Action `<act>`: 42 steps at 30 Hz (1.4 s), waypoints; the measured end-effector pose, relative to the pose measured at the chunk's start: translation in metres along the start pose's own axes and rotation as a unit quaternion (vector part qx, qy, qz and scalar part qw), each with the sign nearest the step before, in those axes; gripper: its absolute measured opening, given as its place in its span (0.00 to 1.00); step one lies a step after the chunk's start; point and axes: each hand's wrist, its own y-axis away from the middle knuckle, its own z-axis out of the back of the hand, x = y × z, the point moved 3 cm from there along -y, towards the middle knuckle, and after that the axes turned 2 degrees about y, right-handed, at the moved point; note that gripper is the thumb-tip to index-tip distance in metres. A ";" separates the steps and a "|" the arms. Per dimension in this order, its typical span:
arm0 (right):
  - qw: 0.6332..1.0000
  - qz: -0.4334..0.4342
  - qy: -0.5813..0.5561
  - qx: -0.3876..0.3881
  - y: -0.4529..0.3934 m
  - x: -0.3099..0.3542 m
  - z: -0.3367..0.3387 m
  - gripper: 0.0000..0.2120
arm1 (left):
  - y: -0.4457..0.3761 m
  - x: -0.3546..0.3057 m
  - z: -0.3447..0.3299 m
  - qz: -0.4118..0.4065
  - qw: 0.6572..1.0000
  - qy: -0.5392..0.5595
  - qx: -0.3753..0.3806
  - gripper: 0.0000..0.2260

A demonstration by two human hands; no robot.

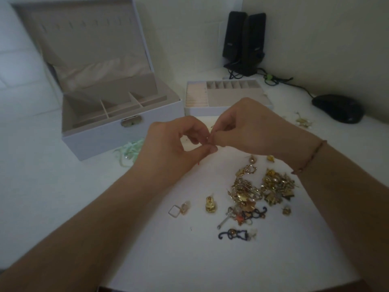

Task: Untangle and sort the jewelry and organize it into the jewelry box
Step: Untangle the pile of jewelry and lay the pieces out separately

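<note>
Both hands meet above the white table, in front of the jewelry box. My left hand (174, 144) and my right hand (244, 127) each pinch a small thin piece of jewelry (211, 137) between fingertips; most of it is hidden by the fingers. A tangled pile of gold jewelry (256, 188) lies below my right wrist. The white jewelry box (117, 131) stands open at the left, its divided compartments bare. Its removable tray (221, 98) sits to the right of it, behind my hands.
Loose pieces lie near the pile: a square ring (174, 210), a gold charm (211, 205), two dark curled earrings (233, 234). Mint ribbon scraps (129, 150) lie by the box. Two black speakers (244, 41), cables and a black mouse (336, 108) occupy the back right.
</note>
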 end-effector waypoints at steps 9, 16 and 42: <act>0.998 -0.003 -0.014 0.056 0.002 -0.005 0.011 0.05 | 0.000 -0.001 -0.001 -0.041 0.999 -0.005 0.015 0.06; 0.965 0.108 0.099 0.215 0.018 0.005 0.001 0.02 | 0.000 0.000 0.007 -0.067 0.998 0.004 0.021 0.08; 0.954 0.113 0.052 0.271 0.022 -0.002 0.020 0.07 | 0.018 -0.011 -0.006 -0.042 0.926 0.051 0.371 0.08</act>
